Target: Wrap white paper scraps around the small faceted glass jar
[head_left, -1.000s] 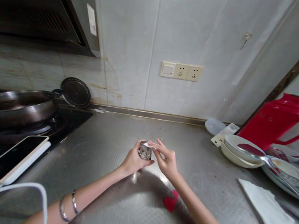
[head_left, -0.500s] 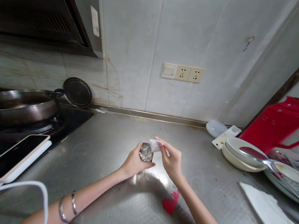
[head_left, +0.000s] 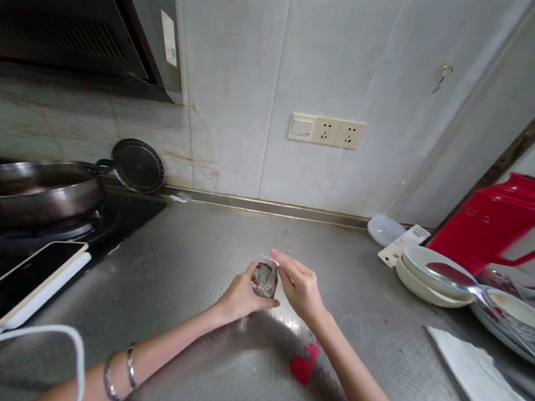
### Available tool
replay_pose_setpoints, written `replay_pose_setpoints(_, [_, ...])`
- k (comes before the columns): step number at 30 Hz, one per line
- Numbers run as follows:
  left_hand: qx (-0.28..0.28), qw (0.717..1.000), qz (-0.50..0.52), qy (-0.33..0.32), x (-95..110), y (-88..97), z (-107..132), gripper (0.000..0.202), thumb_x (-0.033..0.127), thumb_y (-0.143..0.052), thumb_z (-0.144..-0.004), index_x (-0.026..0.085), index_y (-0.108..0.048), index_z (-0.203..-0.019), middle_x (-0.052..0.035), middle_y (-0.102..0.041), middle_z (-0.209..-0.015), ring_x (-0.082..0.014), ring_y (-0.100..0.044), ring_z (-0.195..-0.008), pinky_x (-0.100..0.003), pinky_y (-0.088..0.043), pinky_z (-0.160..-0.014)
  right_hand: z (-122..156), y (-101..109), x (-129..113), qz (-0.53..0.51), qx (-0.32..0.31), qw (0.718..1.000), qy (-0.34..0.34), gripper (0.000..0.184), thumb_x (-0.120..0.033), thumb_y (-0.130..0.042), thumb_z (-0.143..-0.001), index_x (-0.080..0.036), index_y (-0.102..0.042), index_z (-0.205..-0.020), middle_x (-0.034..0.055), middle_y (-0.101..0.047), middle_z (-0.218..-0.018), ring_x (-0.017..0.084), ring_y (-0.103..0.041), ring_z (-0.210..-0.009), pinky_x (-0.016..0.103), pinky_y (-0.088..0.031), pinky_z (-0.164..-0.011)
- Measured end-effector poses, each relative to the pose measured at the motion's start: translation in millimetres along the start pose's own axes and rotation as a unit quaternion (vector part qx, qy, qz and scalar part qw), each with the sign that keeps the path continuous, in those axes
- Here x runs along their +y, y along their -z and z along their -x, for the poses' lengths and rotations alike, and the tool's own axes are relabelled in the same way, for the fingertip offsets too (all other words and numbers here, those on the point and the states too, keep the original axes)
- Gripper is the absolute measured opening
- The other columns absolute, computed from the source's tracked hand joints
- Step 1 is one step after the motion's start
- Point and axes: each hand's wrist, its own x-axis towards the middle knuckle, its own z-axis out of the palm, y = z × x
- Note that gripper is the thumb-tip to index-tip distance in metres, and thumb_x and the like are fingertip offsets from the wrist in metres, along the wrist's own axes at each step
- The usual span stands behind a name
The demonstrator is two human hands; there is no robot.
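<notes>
Over the middle of the metal counter, my left hand (head_left: 243, 295) is wrapped round a small clear, faceted glass (head_left: 265, 282), thumb along its near side and fingers behind it. My right hand (head_left: 299, 286) is at the glass's upper right edge, its fingers pinched on a thin white sheet (head_left: 266, 259), perhaps tissue. Only a sliver of the sheet shows along the top of the glass; the rest is hidden by the fingers. A torn red scrap (head_left: 304, 364) lies on the counter below my right forearm.
On the left are a pan (head_left: 30, 190) on the black hob, a phone (head_left: 14, 284) and a white cable (head_left: 60, 329). On the right stand a red jug (head_left: 498, 223), stacked bowls (head_left: 427, 286) and a folded white cloth or paper (head_left: 481, 383). A wall socket panel (head_left: 327, 131) is behind.
My right hand has lowered slightly and come closer to the glass, bringing the white sheet from beside it to its top edge. My left hand and the glass have shifted slightly right and down.
</notes>
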Motion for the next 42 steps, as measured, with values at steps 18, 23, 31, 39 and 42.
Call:
replay_pose_setpoints(18, [0.006, 0.984, 0.175, 0.035, -23.0, 10.2, -18.5, 0.057, 0.034, -0.079, -0.056, 0.019, -0.048, -0.101, 0.0052, -0.057, -0.07, -0.0079, -0.051, -0.05, -0.019, -0.042, -0.044, 8.8, -13.7, -21.3, -0.081, -0.105, 0.989, 0.07, 0.033, -0.011, -0.044, -0.09, -0.021, -0.062, -0.116, 0.0092, -0.07, -0.107, 0.019, -0.065, -0.105, 0.032, -0.054, -0.089])
replay_pose_setpoints(23, [0.026, 0.989, 0.135, 0.063, -10.8, 11.8, -16.7, 0.059, 0.041, -0.079, -0.057, 0.018, -0.047, -0.1, 0.0031, -0.057, -0.072, -0.0081, -0.051, -0.05, -0.018, -0.039, -0.041, 5.6, -9.6, -18.4, -0.075, 0.034, 0.995, -0.047, 0.022, -0.018, -0.05, -0.09, -0.021, -0.07, -0.097, 0.0052, -0.075, -0.086, 0.017, -0.071, -0.073, 0.023, -0.056, -0.067])
replay_pose_setpoints(31, [0.003, 0.997, 0.067, 0.034, -2.7, 1.3, -2.1, 0.062, 0.031, -0.083, -0.05, 0.018, -0.05, -0.1, 0.0026, -0.061, -0.071, -0.012, -0.057, -0.058, -0.021, -0.041, -0.051, 4.2, -9.5, -0.9, -0.011, 0.04, 0.998, -0.049, 0.027, -0.02, -0.046, -0.092, -0.022, -0.068, -0.108, 0.0073, -0.073, -0.099, 0.02, -0.07, -0.089, 0.029, -0.057, -0.077])
replay_pose_setpoints(39, [0.003, 0.988, 0.151, 0.011, -3.0, 0.8, -5.7, 0.052, 0.026, -0.079, -0.055, 0.017, -0.051, -0.099, 0.0028, -0.061, -0.071, -0.0127, -0.058, -0.062, -0.021, -0.043, -0.05, 11.9, -20.4, -5.9, -0.039, -0.065, 0.994, 0.074, 0.038, -0.011, -0.04, -0.092, -0.021, -0.058, -0.124, 0.0094, -0.068, -0.114, 0.02, -0.059, -0.115, 0.038, -0.05, -0.098])
replay_pose_setpoints(42, [-0.017, 0.982, 0.182, 0.053, -1.3, 4.6, -4.5, 0.05, 0.03, -0.077, -0.058, 0.018, -0.049, -0.097, 0.0035, -0.059, -0.071, -0.01, -0.055, -0.055, -0.018, -0.04, -0.044, 13.3, -19.9, -6.5, -0.05, -0.067, 0.993, 0.086, 0.04, -0.008, -0.041, -0.09, -0.02, -0.055, -0.126, 0.0101, -0.068, -0.113, 0.02, -0.058, -0.116, 0.039, -0.049, -0.098])
